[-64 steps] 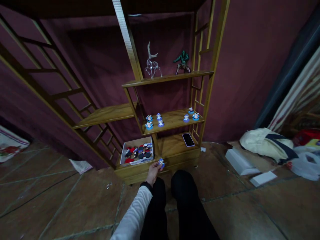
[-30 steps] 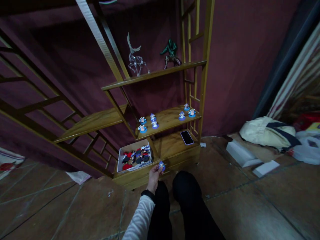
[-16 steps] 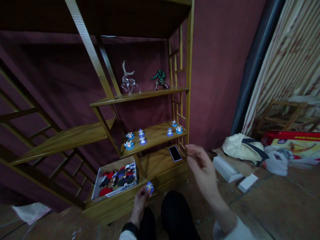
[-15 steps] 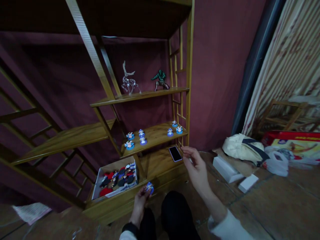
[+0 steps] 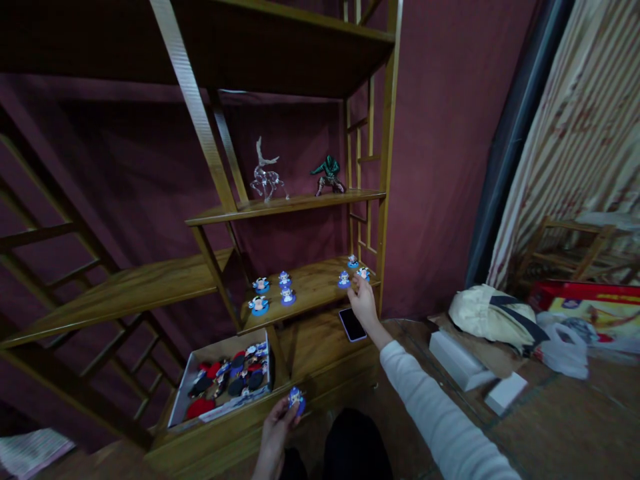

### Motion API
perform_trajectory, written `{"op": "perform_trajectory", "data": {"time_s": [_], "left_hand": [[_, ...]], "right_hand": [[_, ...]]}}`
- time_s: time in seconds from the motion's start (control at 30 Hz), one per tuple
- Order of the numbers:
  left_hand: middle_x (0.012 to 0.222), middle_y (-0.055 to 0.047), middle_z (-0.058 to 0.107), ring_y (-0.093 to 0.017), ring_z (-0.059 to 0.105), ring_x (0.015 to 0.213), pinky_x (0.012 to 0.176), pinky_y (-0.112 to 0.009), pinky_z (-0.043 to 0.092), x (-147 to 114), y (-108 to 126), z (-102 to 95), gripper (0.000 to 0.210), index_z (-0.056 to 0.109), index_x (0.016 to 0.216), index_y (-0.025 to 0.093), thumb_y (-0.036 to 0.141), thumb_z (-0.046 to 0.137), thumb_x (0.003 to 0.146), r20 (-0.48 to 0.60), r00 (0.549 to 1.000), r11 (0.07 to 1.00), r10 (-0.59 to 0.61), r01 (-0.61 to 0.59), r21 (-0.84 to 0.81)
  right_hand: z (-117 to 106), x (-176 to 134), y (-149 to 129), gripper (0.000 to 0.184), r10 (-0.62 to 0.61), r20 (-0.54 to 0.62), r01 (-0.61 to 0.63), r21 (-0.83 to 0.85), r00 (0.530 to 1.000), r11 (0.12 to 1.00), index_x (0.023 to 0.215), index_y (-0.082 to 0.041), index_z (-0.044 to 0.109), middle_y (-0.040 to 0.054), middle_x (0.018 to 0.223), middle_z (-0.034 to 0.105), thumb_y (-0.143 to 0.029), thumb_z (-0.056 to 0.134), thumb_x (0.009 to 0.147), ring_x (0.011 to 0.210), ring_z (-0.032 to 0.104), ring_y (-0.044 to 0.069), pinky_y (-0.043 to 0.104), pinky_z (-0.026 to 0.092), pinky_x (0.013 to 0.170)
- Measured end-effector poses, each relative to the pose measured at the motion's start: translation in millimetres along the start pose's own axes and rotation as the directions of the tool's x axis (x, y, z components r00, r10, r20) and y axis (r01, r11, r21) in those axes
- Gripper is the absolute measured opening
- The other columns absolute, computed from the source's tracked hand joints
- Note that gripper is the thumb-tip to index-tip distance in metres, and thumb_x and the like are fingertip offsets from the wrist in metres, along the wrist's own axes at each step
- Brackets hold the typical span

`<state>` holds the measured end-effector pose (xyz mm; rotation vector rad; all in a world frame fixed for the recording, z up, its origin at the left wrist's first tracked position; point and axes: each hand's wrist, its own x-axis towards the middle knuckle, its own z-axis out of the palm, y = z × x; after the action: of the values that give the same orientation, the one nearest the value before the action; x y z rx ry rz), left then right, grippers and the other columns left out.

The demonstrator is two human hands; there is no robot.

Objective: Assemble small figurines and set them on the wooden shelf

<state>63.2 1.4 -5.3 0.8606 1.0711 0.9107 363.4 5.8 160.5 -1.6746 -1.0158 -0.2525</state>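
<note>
My left hand (image 5: 277,427), low in the middle, pinches a small purple-blue figurine (image 5: 297,400) by its edge. My right hand (image 5: 364,307) reaches to the right end of a low shelf, its fingers bent together against a small figurine with a blue base (image 5: 363,273), partly covering it. Just left of those fingertips stands a purple figurine (image 5: 344,279), and behind them another small blue-based figurine (image 5: 353,261). On the shelf's left half are two purple figurines (image 5: 287,296) and two blue-based ones (image 5: 259,305).
An open box (image 5: 181,393) of red, black and blue figurines sits at lower left. A phone (image 5: 353,325) lies under my right wrist. Above stand a clear deer (image 5: 267,179) and a green figure (image 5: 329,175). White boxes (image 5: 460,360) and a pale bag (image 5: 493,315) are on the floor right.
My right hand has moved forward and up from beside the phone to the figurine at the shelf's right end. My left hand still holds its figurine. The view has tilted up slightly.
</note>
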Motion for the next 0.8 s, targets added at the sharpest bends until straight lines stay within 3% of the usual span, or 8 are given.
{"op": "perform_trajectory", "data": {"time_s": [0.17,0.37,0.8], "left_hand": [[0.077,-0.005,0.068,-0.018,0.064,0.070,0.058,-0.024,0.048,-0.4,1.9,1.8,0.041,0.068,0.074,0.015,0.026,0.084,0.037,0.007,1.000,1.000,-0.015,0.015,-0.013],[0.077,-0.005,0.068,-0.018,0.064,0.071,0.059,-0.024,0.049,1.9,-1.8,1.1,0.038,0.067,0.073,0.016,0.021,0.084,0.039,-0.026,0.998,0.997,-0.056,0.055,-0.050],[0.083,-0.006,0.069,-0.016,0.064,0.070,0.056,-0.021,0.048,12.6,-11.6,-4.4,0.036,0.068,0.077,0.016,0.018,0.082,0.044,-0.029,0.997,0.992,-0.076,0.072,-0.103]], "right_hand": [[19.2,12.9,1.3,0.049,0.029,0.046,-0.021,-0.173,0.998,0.985,0.125,-0.010,0.042,0.0145,0.112,0.058,-0.029,0.047,0.079,0.106,0.049,0.026,0.038,0.036,0.091],[30.3,16.8,0.4,0.045,0.057,0.064,-0.030,-0.362,0.996,0.932,0.115,-0.011,0.050,0.0151,0.105,0.060,-0.033,0.053,0.076,0.102,0.050,0.028,0.037,0.034,0.090],[33.5,19.5,-2.7,0.047,0.085,0.052,-0.056,-0.413,0.995,0.909,0.119,-0.013,0.048,0.0147,0.100,0.061,-0.033,0.051,0.077,0.099,0.051,0.028,0.036,0.035,0.086]]}}
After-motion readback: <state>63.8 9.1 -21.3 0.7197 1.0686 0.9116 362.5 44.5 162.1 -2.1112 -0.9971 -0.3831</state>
